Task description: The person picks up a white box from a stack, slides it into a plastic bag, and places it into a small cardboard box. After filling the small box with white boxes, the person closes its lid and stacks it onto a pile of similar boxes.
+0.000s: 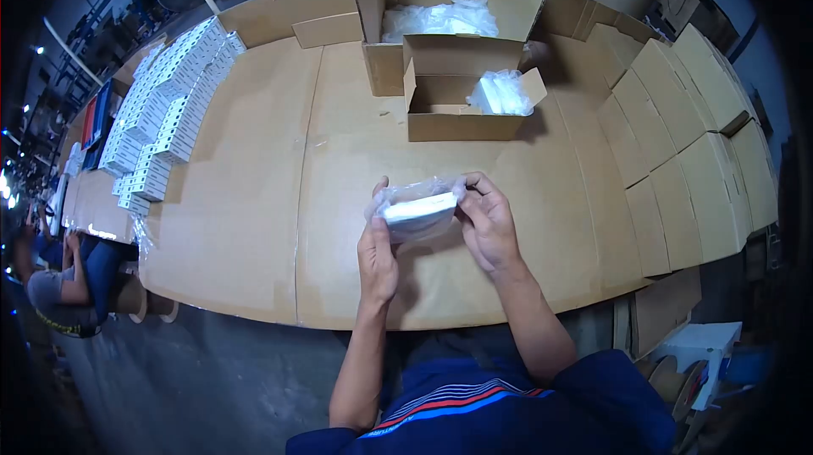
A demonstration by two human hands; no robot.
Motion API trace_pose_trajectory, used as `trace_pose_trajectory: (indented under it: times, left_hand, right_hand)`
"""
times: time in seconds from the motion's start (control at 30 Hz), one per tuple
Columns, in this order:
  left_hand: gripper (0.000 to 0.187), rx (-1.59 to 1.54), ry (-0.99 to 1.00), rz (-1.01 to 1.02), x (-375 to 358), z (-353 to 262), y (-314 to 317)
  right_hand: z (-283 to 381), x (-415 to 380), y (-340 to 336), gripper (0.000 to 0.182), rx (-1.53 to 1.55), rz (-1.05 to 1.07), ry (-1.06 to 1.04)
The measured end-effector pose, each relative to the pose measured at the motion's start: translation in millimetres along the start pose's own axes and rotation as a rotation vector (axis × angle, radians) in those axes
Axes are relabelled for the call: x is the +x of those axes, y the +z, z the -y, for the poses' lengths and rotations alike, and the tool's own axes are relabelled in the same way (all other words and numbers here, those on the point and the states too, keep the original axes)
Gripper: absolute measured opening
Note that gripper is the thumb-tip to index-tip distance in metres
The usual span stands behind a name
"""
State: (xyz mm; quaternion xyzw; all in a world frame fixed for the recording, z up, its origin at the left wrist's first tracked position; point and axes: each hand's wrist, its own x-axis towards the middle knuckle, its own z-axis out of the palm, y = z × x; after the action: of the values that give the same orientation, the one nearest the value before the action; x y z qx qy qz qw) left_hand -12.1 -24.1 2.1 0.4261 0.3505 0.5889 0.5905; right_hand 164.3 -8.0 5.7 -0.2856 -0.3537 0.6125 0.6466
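A flat white box in a clear plastic bag [421,211] is held up over the table, in front of my body. My left hand [379,259] grips its left end, thumb on the near side and fingertips showing behind. At the right end, my right hand [489,226] pinches the plastic between thumb and fingers. Beyond the hands stands an open cardboard box [466,127], with a similar plastic-wrapped white pack [501,93] in its right part. What is printed on the held box, if anything, cannot be made out.
A larger open carton [385,70] at the back holds clear plastic bags [445,19]. Small white boxes [169,99] are stacked at left, closed brown cartons [677,150] at right. Cardboard covers the table [246,201]. A seated person [63,281] is at far left.
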Motion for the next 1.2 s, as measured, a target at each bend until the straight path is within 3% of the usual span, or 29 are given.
trace_pose_trajectory:
  times: [0.17, 0.23, 0.3, 0.37, 0.57, 0.7, 0.8, 0.97, 1.07, 1.2]
  left_hand:
    - [0.056, -0.218, -0.214, -0.056, 1, 23, -6]
    - [0.056, -0.108, -0.188, -0.026, 0, 12, 1]
    - [0.052, 0.11, -0.073, -0.054, 3, 10, 8]
    - [0.046, 0.171, -0.091, -0.076, 0, 3, 15]
    - [0.023, 0.194, -0.084, -0.159, 1, 12, 22]
    - [0.022, 0.196, -0.03, -0.251, 3, 11, 28]
    - [0.025, 0.125, -0.096, -0.31, 5, 11, 28]
    - [0.028, -0.005, -0.07, -0.377, 11, -2, 28]
    - [0.029, 0.008, -0.059, -0.361, 12, 3, 25]
    - [0.031, -0.011, -0.07, -0.307, 11, 6, 23]
  right_hand:
    - [-1, -8, 22, 0.023, 0.079, -0.193, 0.118]
    - [2, -15, 28, 0.031, -0.043, -0.18, 0.108]
    - [-7, -16, 23, 0.029, -0.217, -0.166, 0.047]
    - [-9, -18, 20, 0.023, -0.426, -0.157, -0.014]
    - [-5, -19, 23, 0.023, -0.468, -0.184, -0.009]
    - [-2, -15, 27, 0.035, -0.577, -0.19, -0.171]
    - [4, -14, 32, 0.042, -0.378, -0.227, -0.188]
    - [14, -16, 2, 0.042, -0.649, 0.052, -0.422]
    - [25, -16, -1, 0.041, -0.916, 0.308, -0.327]
    - [26, -13, 5, 0.048, -0.979, 0.258, -0.158]
